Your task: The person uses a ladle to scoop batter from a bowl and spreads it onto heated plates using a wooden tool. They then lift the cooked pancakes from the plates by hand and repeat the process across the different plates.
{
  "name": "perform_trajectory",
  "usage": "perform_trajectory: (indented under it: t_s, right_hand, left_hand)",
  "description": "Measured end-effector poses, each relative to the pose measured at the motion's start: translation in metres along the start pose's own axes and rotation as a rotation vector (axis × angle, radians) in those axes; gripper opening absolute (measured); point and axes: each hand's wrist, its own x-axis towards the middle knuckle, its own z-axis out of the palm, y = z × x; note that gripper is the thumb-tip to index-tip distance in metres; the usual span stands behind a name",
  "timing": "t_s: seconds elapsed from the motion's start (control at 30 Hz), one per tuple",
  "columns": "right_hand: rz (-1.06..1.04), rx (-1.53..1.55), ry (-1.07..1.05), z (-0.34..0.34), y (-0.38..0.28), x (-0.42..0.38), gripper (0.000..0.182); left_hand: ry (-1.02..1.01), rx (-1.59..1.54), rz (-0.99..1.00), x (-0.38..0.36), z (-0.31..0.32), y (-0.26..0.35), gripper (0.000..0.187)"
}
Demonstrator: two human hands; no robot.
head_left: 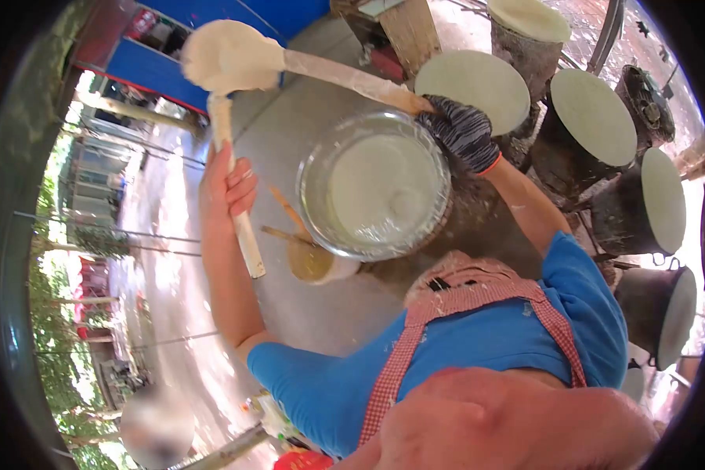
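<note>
Looks down on a smooth grey floor, running left toward bright sunlit ground, with poles and leafy trees past it. Bounded at the far side by a blue panel and, to the right of that, by a wooden block. Hemmed in on the right by a curving row of soot-dark pots, all topped with pale round surfaces; cannot tell whether lids or contents. Centred on a wide shiny basin of white liquid, with a yellowish tub just beside it on the near left and wooden sticks leaning in the tub. Wears a blue shirt and a red-and-white checked apron. Reaches far and left with the bare left hand, arm only slightly bent, fingers curled close together around a pale wooden stick, its lower end jutting out below the grip. Bends the right elbow more, bringing the right hand, in a dark striped glove, over the far right edge of the basin, fingers pressed together around the end of a long handle. Holds up on that handle a large ladle-like scoop, coated pale, at the far left beyond the basin; meets its near edge with the stick, but cannot tell whether joined or merely touching.
</note>
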Motion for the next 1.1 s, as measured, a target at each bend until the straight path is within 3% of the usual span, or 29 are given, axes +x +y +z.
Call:
perform_trajectory:
  t_s: [0.07, 0.1, 0.13, 0.2, 0.23, 0.3, 0.37, 0.4, 0.43, 0.47, 0.5, 0.57, 0.63, 0.7, 0.73, 0.77, 0.8, 0.9, 0.93, 1.0, 1.07, 1.1]
  right_hand:
    - [0.128, 0.084, -0.072, -0.007, -0.013, 0.024, 0.04]
    - [0.079, 0.113, -0.017, 0.003, -0.011, 0.023, 0.036]
    - [0.086, 0.111, 0.005, 0.011, -0.014, 0.016, 0.036]
    - [0.636, 0.718, -0.479, 0.024, -0.013, -0.014, 0.034]
    - [0.809, 0.907, -0.557, 0.034, -0.003, -0.04, 0.034]
    - [0.872, 1.028, -0.521, 0.051, 0.041, -0.106, 0.032]
    - [0.736, 0.72, -0.527, 0.041, 0.091, -0.163, 0.031]
    - [0.565, 0.234, -0.623, 0.004, 0.088, -0.166, 0.03]
    - [0.616, 0.218, -0.564, -0.026, 0.087, -0.163, 0.03]
    - [0.653, 0.296, -0.46, -0.057, 0.081, -0.158, 0.03]
    - [0.691, 0.373, -0.357, -0.081, 0.074, -0.164, 0.03]
    - [0.765, 0.875, 0.014, -0.084, 0.104, -0.199, 0.033]
    - [0.819, 0.406, -0.094, -0.134, 0.106, -0.22, 0.033]
    - [0.933, 0.299, -0.174, -0.172, 0.123, -0.273, 0.036]
    - [1.026, 0.177, -0.206, -0.203, 0.118, -0.303, 0.035]
    - [1.119, 0.063, -0.264, -0.237, 0.111, -0.332, 0.034]
    - [1.205, 0.043, -0.205, -0.255, 0.116, -0.38, 0.034]
    - [1.345, -0.141, -0.055, -0.335, 0.078, -0.503, 0.033]
    - [1.312, -0.371, -0.026, -0.363, 0.056, -0.527, 0.035]
    - [1.377, -0.471, 0.29, -0.395, 0.031, -0.601, 0.039]
    - [1.748, -0.837, 0.023, -0.451, -0.002, -0.587, 0.037]
    - [1.786, -0.852, 0.038, -0.47, -0.007, -0.592, 0.037]
  left_hand:
    - [0.038, 0.117, 0.154, -0.002, -0.003, 0.017, 0.017]
    - [0.099, 0.198, 0.274, 0.002, -0.006, 0.019, 0.019]
    - [0.139, 0.187, 0.252, 0.01, -0.015, 0.008, 0.023]
    - [0.148, 0.095, -0.008, 0.04, -0.052, -0.044, 0.026]
    - [0.199, 0.074, -0.194, 0.046, -0.051, -0.072, 0.025]
    - [-0.173, -0.551, -0.565, 0.059, -0.051, -0.113, 0.019]
    - [-0.076, -0.532, -0.638, 0.055, -0.023, -0.127, 0.015]
    - [0.017, -0.536, -0.645, 0.059, -0.007, -0.13, 0.027]
    - [-0.036, -0.49, -0.682, 0.067, 0.009, -0.126, 0.027]
    - [-0.198, -0.408, -0.606, 0.069, 0.022, -0.124, 0.012]
    - [-0.356, -0.336, -0.538, 0.065, 0.035, -0.126, 0.01]
    - [-0.421, -0.129, -0.381, 0.069, 0.088, -0.152, 0.01]
    - [-0.583, -0.224, -0.488, 0.079, 0.142, -0.199, 0.01]
    - [-0.632, -0.372, -0.826, 0.06, 0.214, -0.222, 0.01]
    - [-0.688, -0.348, -0.878, 0.058, 0.245, -0.245, 0.01]
    - [-0.635, -0.544, -1.16, 0.058, 0.274, -0.275, 0.011]
    - [-0.54, -0.744, -1.431, 0.056, 0.3, -0.305, 0.013]
    - [-0.535, -0.751, -1.759, 0.023, 0.402, -0.389, 0.015]
    - [-0.623, -0.75, -1.886, 0.007, 0.446, -0.413, 0.016]
    - [-0.814, -0.647, -1.891, -0.029, 0.531, -0.451, 0.025]
    - [-1.011, -0.565, -2.028, -0.07, 0.616, -0.464, 0.027]
    - [-1.127, -0.464, -1.998, -0.084, 0.657, -0.476, 0.029]
